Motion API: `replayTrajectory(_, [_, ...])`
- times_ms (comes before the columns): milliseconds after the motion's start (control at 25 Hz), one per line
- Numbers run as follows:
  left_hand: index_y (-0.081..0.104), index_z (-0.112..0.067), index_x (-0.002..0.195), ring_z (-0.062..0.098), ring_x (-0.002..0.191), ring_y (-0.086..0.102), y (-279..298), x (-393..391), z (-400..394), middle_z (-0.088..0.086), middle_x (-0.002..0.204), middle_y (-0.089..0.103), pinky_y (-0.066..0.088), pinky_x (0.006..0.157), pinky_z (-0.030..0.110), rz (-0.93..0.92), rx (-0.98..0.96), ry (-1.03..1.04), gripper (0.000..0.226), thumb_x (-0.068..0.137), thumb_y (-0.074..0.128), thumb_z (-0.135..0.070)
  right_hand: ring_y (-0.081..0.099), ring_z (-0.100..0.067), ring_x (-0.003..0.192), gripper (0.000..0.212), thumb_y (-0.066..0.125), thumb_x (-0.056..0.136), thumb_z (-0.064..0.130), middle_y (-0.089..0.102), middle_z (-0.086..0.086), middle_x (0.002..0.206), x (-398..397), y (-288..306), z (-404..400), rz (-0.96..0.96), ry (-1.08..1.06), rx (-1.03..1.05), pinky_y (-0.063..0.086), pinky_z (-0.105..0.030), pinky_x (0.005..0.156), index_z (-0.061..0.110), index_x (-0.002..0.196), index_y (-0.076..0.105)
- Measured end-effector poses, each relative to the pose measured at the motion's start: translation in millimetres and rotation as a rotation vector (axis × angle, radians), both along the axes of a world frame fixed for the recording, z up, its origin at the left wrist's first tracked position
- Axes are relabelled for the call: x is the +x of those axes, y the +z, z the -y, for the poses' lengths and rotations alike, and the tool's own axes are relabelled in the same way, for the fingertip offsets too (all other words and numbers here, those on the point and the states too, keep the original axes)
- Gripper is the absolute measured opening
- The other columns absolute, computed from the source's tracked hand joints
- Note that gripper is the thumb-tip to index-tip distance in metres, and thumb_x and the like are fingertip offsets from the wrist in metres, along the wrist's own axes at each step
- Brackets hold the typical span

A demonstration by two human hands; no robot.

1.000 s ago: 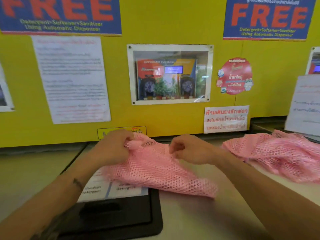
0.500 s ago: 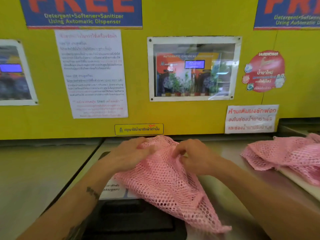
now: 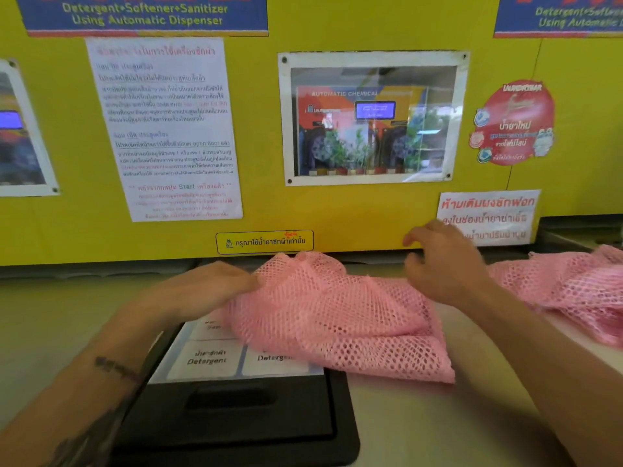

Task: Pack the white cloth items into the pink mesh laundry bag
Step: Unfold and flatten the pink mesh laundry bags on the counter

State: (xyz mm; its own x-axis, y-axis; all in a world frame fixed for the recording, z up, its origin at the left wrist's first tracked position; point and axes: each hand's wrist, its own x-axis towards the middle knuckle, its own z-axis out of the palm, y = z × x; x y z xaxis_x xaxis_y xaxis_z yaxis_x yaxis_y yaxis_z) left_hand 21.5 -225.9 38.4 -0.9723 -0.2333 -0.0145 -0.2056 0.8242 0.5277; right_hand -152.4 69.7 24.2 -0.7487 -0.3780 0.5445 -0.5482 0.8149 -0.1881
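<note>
We see the pink mesh laundry bag [image 3: 337, 315] lying flat on the bench [image 3: 421, 426], long axis left-right; our left hand [image 3: 202, 291] pinches its left edge, our right hand [image 3: 445, 264] hovers spread.

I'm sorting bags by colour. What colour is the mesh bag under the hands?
Pink, an open net weave; the mesh bag shows best in the head view.

The mesh bag [image 3: 337, 318] lay on the surface [image 3: 421, 426] before the wall panel [image 3: 337, 210], partly over the detergent drawer lid [image 3: 242, 416], with a second mesh bag [image 3: 569, 284] off right.
</note>
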Motion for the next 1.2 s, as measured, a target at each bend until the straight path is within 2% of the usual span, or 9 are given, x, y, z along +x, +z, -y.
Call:
replayTrajectory(160, [0.071, -0.025, 0.087, 0.017, 0.086, 0.069, 5.5, -14.5, -13.8, -0.004, 0.077, 0.072, 0.046, 0.082, 0.036, -0.249, -0.031, 0.082, 0.041, 0.097, 0.042, -0.052, 0.038, -0.019, 0.139, 0.051, 0.049, 0.096, 0.043, 0.044, 0.002, 0.151, 29.2, -19.4, 35.8, 0.391, 0.415, 0.124, 0.030, -0.038, 0.114, 0.026, 0.145, 0.044])
replayTrajectory(280, [0.064, -0.035, 0.115, 0.007, 0.116, 0.051, -13.2, -32.4, -33.1, -0.013, 0.120, 0.058, 0.037, 0.105, 0.032, -0.344, -0.197, -0.115, 0.022, 0.093, 0.058, -0.035, 0.034, -0.014, 0.141, 0.057, 0.053, 0.095, 0.044, 0.039, 0.006, 0.155, 37.3, -34.8, 45.5, 0.437, 0.476, 0.294, 0.026, -0.032, 0.115, 0.029, 0.148, 0.039])
replayTrajectory(440, [0.054, -0.038, 0.134, 0.014, 0.134, 0.041, -47.3, -45.3, -26.1, -0.007, 0.140, 0.047, 0.030, 0.115, 0.039, -0.077, -0.277, -0.159, 0.041, 0.093, 0.052, -0.041, 0.057, -0.011, 0.102, 0.022, 0.061, 0.092, 0.029, 0.065, 0.011, 0.112, 34.6, -29.8, 36.2, 0.349, 0.428, 0.167, 0.040, -0.027, 0.082, 0.023, 0.112, 0.066])
replayTrajectory(560, [0.065, -0.036, 0.093, 0.020, 0.107, 0.059, -42.2, -44.2, -13.2, -0.004, 0.110, 0.064, 0.047, 0.090, 0.037, -0.377, -0.279, 0.040, 0.017, 0.093, 0.051, -0.026, 0.059, -0.017, 0.084, 0.014, 0.056, 0.092, 0.025, 0.071, 0.003, 0.095, 19.0, -20.6, 16.7, 0.229, 0.215, 0.138, 0.045, -0.032, 0.071, 0.024, 0.083, 0.067])
replayTrajectory(640, [0.060, -0.034, 0.079, 0.019, 0.091, 0.059, -36.6, -38.5, -3.9, -0.005, 0.095, 0.065, 0.047, 0.076, 0.034, -0.539, -0.256, 0.151, 0.022, 0.091, 0.051, -0.017, 0.062, -0.021, 0.086, 0.017, 0.056, 0.090, 0.022, 0.072, 0.002, 0.100, 5.8, -13.9, -1.6, 0.257, 0.071, 0.063, 0.051, -0.036, 0.077, 0.030, 0.088, 0.071])
replayTrajectory(800, [0.062, -0.024, 0.116, 0.023, 0.099, 0.059, -36.6, -30.4, -1.1, 0.001, 0.113, 0.061, 0.051, 0.081, 0.039, -0.535, -0.267, 0.241, 0.031, 0.088, 0.051, -0.014, 0.058, -0.028, 0.111, 0.043, 0.052, 0.084, 0.007, 0.063, -0.002, 0.130, -3.3, -5.4, -21.0, 0.279, -0.052, 0.008, 0.048, -0.048, 0.097, 0.030, 0.117, 0.068])
replayTrajectory(960, [0.059, -0.019, 0.120, 0.020, 0.102, 0.055, -23.9, -24.1, -27.3, 0.002, 0.113, 0.056, 0.049, 0.088, 0.047, -0.790, -0.358, 0.050, 0.036, 0.086, 0.049, -0.014, 0.048, -0.018, 0.125, 0.042, 0.060, 0.091, 0.025, 0.055, 0.007, 0.134, 26.8, -7.6, 2.0, 0.267, 0.255, 0.000, 0.038, -0.045, 0.107, 0.032, 0.132, 0.057])
replayTrajectory(1080, [0.049, -0.029, 0.132, 0.018, 0.118, 0.050, -27.3, -21.3, -61.7, -0.002, 0.129, 0.049, 0.042, 0.103, 0.049, -0.581, -0.322, -0.094, 0.045, 0.087, 0.048, -0.028, 0.055, -0.012, 0.109, 0.031, 0.063, 0.089, 0.028, 0.059, 0.012, 0.114, 49.2, -20.5, 28.2, 0.426, 0.389, 0.150, 0.045, -0.034, 0.095, 0.030, 0.120, 0.063])
replayTrajectory(1200, [0.002, -0.044, 0.151, 0.029, 0.150, 0.006, -44.2, -25.9, -67.5, -0.005, 0.162, -0.003, 0.015, 0.120, 0.056, -0.134, -0.297, -0.086, 0.083, 0.090, 0.058, -0.043, 0.057, -0.016, 0.078, 0.016, 0.058, 0.090, 0.018, 0.057, 0.013, 0.077, 45.1, -19.4, 31.0, 0.255, 0.300, 0.133, 0.042, -0.029, 0.063, 0.027, 0.076, 0.056])
